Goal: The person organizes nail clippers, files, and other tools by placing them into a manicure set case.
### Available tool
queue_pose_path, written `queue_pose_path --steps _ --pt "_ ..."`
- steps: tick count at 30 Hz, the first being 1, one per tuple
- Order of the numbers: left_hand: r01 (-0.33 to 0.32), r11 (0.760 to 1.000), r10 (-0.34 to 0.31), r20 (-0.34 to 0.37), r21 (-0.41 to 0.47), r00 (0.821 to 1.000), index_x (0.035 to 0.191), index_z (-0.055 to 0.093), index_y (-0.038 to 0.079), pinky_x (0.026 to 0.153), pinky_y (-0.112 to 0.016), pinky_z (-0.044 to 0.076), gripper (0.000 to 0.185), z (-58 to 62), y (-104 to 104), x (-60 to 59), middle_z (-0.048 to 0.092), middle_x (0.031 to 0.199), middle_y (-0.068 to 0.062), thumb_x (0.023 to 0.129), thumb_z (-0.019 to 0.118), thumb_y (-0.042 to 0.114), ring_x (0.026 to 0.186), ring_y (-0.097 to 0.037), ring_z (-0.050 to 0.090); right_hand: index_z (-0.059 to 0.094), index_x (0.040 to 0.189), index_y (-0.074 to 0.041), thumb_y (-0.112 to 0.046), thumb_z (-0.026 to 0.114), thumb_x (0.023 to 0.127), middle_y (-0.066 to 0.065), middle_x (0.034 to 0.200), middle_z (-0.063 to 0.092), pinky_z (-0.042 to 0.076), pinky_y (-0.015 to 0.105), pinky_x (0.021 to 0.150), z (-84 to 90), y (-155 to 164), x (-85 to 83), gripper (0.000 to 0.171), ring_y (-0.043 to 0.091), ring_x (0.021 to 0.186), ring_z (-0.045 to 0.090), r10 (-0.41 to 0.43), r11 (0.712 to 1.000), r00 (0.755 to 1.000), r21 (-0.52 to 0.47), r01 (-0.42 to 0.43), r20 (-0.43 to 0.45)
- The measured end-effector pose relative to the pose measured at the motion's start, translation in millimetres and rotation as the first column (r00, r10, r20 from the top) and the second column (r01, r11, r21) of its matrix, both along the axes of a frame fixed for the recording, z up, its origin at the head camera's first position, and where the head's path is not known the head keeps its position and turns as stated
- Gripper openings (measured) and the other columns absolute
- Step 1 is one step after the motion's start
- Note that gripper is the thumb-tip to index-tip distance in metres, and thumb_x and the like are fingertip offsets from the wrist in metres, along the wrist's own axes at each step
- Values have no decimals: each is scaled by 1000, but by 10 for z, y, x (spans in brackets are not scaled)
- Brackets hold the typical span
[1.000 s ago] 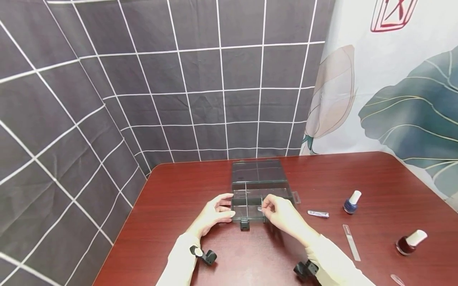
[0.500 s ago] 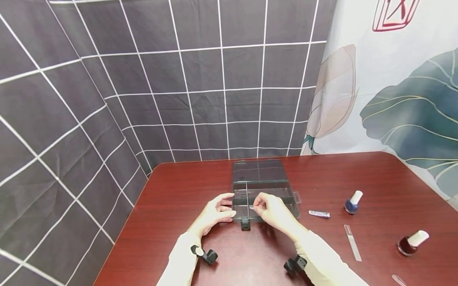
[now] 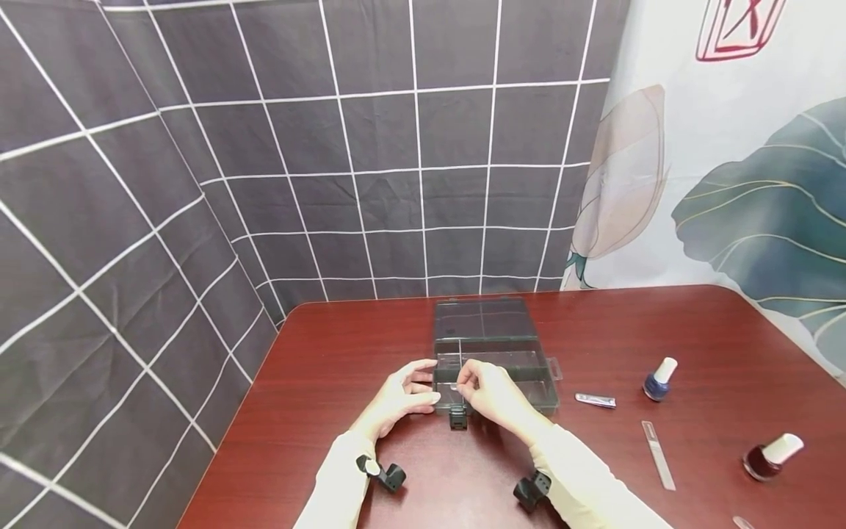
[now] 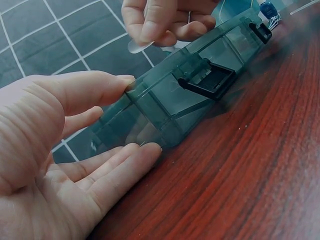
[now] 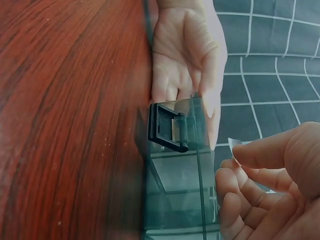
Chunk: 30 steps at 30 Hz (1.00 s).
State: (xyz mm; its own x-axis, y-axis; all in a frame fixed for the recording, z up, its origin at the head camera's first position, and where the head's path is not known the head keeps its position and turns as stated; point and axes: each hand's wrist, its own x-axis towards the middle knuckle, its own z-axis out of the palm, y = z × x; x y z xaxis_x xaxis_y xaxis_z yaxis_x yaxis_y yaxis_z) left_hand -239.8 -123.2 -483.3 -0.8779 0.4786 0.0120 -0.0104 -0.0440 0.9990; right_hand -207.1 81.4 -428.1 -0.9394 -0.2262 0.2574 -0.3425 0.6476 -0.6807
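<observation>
In the head view, a see-through grey divided box [image 3: 509, 360] lies open on the table, its lid [image 3: 485, 317] folded back. My left hand [image 3: 405, 397] rests against its left end; in the left wrist view, the fairly straight fingers touch the end wall and upper edge. Over the left front compartment, my right hand [image 3: 492, 389] pinches a small translucent piece with a rounded end [image 4: 138, 47] between thumb and fingertip. That piece, whose kind I cannot tell, also appears as a pale tip [image 5: 233, 146] in the right wrist view. A black latch [image 3: 457, 417] hangs at the box's front.
Right of the box lie nail clippers [image 3: 595, 400] and a nail file [image 3: 658, 455]. Blue nail polish [image 3: 659, 379] and dark red nail polish [image 3: 772, 457] stand beyond them. A clear piece [image 3: 742, 522] is cut off at the bottom edge. Grid-patterned cloth [image 3: 383, 147] hangs behind the table.
My right hand has moved left across the front compartments with the small translucent piece in its fingers. My left hand has stayed at the box's left end. The view has shifted slightly.
</observation>
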Motion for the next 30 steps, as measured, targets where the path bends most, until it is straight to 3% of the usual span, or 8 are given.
queue_pose_path --steps 10,15,30 --pt "0 1000 0 -2 5 1000 138 41 7 75 -41 55 63 -11 29 13 46 124 -26 81 69 3 97 -22 58 57 73 -14 -4 68 78 -9 60 53 42 23 51 -34 -16 4 15 6 55 48 6 1000 1000 -6 -6 7" --pt "-5 1000 5 9 10 1000 137 42 7 75 -41 55 63 -23 46 -7 47 123 -25 81 70 4 96 -23 59 59 76 -12 -4 67 77 -10 64 54 43 22 55 -38 61 55 12 6 59 50 40 999 999 -25 -41 -35" --pt "0 1000 0 0 -4 1000 137 41 7 75 -41 54 64 -35 4 -40 47 124 -26 81 70 3 95 -23 59 59 82 -18 -4 68 80 -15 74 52 44 21 57 69 471 485 16 0 66 48 60 998 990 13 -58 -130"
